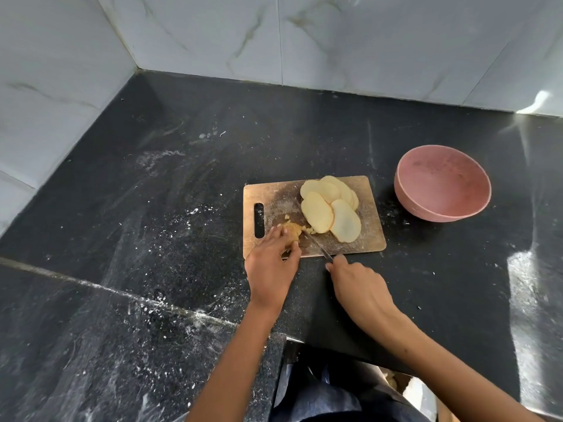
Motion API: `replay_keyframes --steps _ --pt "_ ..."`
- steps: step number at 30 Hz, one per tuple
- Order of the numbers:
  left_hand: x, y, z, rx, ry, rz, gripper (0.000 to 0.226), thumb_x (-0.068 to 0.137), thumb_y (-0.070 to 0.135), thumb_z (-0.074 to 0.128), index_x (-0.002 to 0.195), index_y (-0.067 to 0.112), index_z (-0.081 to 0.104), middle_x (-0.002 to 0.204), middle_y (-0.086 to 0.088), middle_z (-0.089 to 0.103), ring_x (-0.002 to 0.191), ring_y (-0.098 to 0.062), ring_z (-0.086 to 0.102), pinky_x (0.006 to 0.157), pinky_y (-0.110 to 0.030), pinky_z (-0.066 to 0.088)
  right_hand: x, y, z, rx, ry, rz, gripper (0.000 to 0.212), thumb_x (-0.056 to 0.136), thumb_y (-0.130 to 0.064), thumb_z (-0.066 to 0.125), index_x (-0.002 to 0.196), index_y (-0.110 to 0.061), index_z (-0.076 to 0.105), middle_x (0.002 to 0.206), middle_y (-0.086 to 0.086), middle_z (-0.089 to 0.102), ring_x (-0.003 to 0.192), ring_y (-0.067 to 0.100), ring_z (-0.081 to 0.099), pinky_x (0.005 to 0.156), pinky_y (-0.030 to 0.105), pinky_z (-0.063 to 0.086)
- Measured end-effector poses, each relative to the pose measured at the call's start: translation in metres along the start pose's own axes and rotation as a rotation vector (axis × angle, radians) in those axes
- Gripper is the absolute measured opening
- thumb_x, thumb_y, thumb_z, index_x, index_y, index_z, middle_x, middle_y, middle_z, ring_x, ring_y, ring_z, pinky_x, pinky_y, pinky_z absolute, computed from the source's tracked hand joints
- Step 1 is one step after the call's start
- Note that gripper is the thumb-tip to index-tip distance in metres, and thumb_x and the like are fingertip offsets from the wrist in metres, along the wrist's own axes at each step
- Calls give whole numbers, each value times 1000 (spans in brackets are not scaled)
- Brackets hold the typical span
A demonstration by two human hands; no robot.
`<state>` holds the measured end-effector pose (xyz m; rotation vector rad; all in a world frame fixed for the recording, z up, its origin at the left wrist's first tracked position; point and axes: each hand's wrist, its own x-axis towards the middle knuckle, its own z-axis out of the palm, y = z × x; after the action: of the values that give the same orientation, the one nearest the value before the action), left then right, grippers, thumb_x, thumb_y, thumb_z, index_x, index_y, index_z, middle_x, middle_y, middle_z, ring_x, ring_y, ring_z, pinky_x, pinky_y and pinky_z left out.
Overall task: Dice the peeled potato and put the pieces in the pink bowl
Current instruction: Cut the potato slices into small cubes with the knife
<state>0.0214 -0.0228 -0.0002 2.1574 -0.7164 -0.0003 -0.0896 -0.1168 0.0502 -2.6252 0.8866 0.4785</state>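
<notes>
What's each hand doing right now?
Left hand: closed on a potato piece, pinning it to the cutting board.
Right hand: closed on the knife.

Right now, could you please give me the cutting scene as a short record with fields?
surface: black stone counter, dusted with white specks
board: wooden cutting board with a handle slot at its left end
slices: potato slices fanned over the board's right half
left hand: left hand pressing a small potato piece onto the board
right hand: right hand holding the knife, blade beside that piece
diced bits: a few near the blade
bowl: pink bowl right of the board, no potato inside
</notes>
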Motion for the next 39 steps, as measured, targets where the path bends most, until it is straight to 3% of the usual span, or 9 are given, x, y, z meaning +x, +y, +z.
replay_keyframes --steps 5,17,24,31,39 --pt "-3 -6 -4 -8 -12 32 25 84 15 74 109 12 72 116 -8 68 114 -18 62 92 -42 54 4 -3 -15 76 17 -29 33 104 -38 23 100 -14 46 103 11 61 95 32 60 68 35 35" --pt "1 -10 -3 0 -15 55 23 82 13 76 105 11 74 115 -8 69 111 -19 64 88 -42 56 30 -22 -12 13 110 -113 40 104 -37 25 126 -13 49 103 7 64 92 26 64 72 34 46" --pt "2 -11 -4 -22 -3 55 24 80 12 78 103 12 75 113 -6 70 109 -18 65 88 -41 57 43 -26 -13 -50 74 -128 36 105 -31 26 120 -10 50 101 8 64 90 25 63 66 31 38" --pt "1 -10 -3 -28 -9 31 22 81 12 76 103 12 74 117 -9 68 112 -22 64 90 -45 55 18 -13 -2 -25 -73 -49 33 105 -33 20 118 -12 42 110 12 62 98 31 62 69 34 37" --pt "-2 -12 -7 21 -12 64 29 81 18 77 109 12 72 118 -6 68 111 -18 64 95 -46 52 10 -8 -10 78 4 -16 29 104 -38 22 95 -16 39 98 10 62 88 30 61 67 36 39"
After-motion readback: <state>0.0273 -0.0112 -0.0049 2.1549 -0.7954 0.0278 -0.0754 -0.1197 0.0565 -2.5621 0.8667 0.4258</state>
